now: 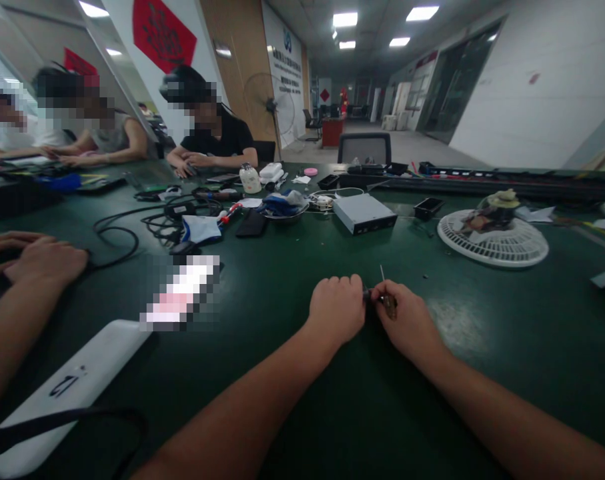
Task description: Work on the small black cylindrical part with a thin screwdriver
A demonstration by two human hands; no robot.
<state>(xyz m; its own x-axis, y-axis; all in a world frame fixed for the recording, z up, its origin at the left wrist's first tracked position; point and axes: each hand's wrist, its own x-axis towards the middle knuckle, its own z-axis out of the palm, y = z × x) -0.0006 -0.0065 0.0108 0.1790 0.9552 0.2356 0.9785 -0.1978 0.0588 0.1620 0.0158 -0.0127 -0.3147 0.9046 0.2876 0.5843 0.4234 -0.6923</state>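
My left hand (337, 308) is closed over a small dark part (366, 295), whose end sticks out by the thumb side; most of it is hidden in the fist. Close beside it on the right, my right hand (407, 317) has thumb and fingertips at that protruding end. Tucked in the same right hand is a screwdriver (390, 307) with an amber-brown handle, its thin metal shaft pointing up past the fingers. Both hands are low over the dark green table (292, 267).
Beyond my hands lie a grey box-shaped drive (365, 213), a white fan grille (492, 250) with parts on it, and a bowl with blue cloth (284, 203). Left are black cables (120, 230), a white numbered device (77, 387) and another person's hands (47, 260). Several people sit across.
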